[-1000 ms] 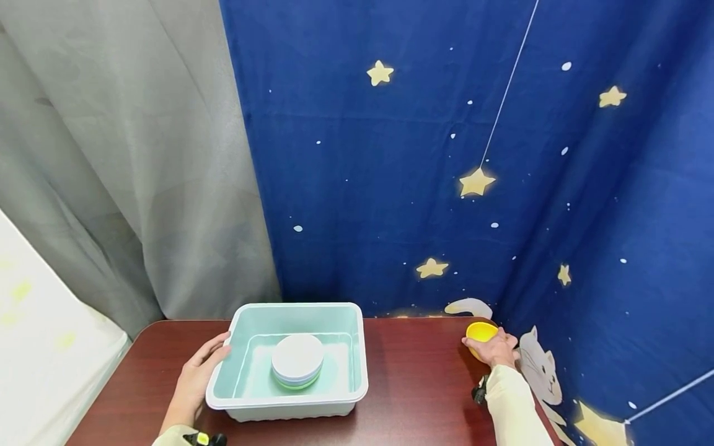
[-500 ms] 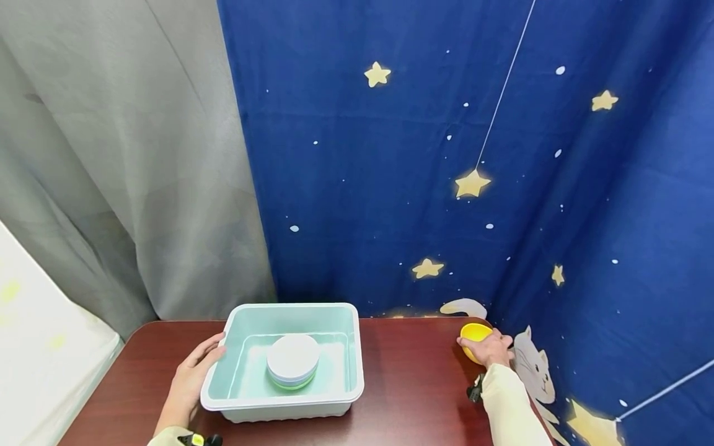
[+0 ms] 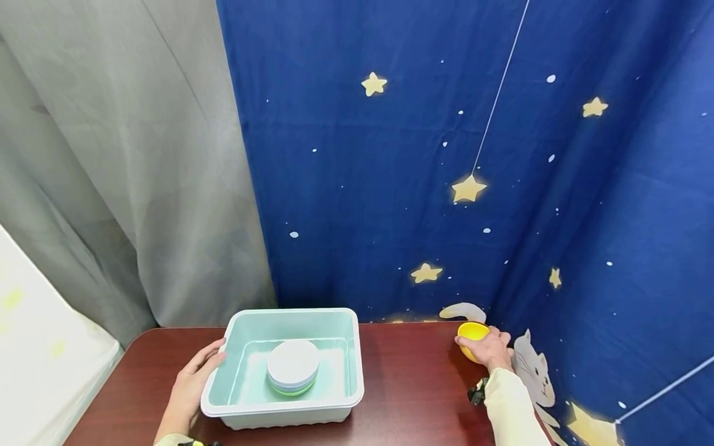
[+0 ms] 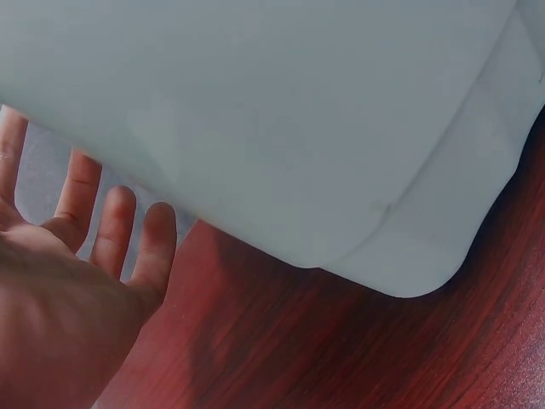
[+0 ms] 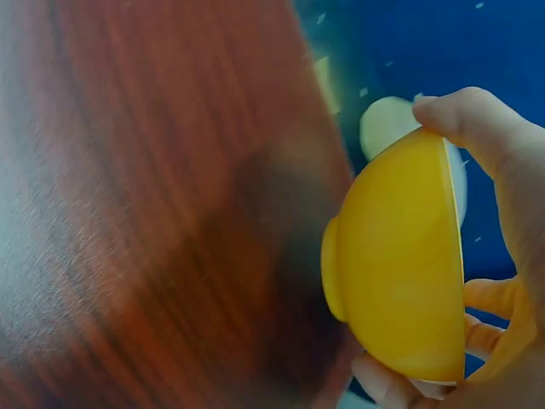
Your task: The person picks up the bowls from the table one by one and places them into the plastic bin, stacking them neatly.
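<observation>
At the right end of the table, a small yellow bowl (image 3: 473, 331) is gripped by my right hand (image 3: 493, 348). In the right wrist view the bowl (image 5: 400, 264) is tilted on its side, with the thumb and fingers spanning its rim and its foot towards the wood. My left hand (image 3: 188, 384) rests along the left side of a pale mint plastic basin (image 3: 284, 410), its fingertips at the rim. The left wrist view shows those fingers (image 4: 111, 230) extended against the basin wall. Inside the basin sits a stack of round dishes (image 3: 293, 364), white on top, light blue and green below.
The dark red wooden table (image 3: 413, 378) ends at a blue starry curtain (image 3: 357, 186) behind and to the right. A grey curtain (image 3: 111, 155) hangs at the back left. White patterned cloth (image 3: 44, 365) lies beyond the table's left edge.
The head view has shifted slightly, so everything sits a little further left. Both hands keep their places at the basin and the yellow bowl.
</observation>
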The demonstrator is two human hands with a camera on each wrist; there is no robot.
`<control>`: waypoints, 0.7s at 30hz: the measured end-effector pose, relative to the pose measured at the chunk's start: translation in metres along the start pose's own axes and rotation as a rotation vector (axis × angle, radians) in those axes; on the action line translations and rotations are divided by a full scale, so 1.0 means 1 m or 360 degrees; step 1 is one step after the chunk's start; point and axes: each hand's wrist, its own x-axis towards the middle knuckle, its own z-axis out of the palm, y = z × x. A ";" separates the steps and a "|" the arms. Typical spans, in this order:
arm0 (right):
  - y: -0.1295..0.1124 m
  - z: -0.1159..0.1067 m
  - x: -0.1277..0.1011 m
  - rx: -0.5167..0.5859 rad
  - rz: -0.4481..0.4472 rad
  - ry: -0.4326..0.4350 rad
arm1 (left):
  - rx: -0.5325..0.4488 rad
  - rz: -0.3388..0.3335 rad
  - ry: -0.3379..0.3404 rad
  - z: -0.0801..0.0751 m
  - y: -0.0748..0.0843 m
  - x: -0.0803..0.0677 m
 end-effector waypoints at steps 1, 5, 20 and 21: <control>-0.002 -0.002 -0.001 0.0002 -0.0006 0.0002 | -0.0010 -0.0001 -0.0003 0.000 -0.001 0.000; -0.008 -0.009 -0.006 0.0035 -0.0025 -0.0012 | -0.0019 -0.0018 -0.0017 0.001 -0.001 0.000; -0.033 -0.025 -0.018 0.0102 -0.0201 -0.0028 | 0.0001 -0.0042 -0.0017 -0.001 -0.001 0.004; -0.036 -0.026 -0.019 0.0099 -0.0223 -0.0023 | -0.0004 -0.0038 -0.0016 -0.001 -0.001 0.003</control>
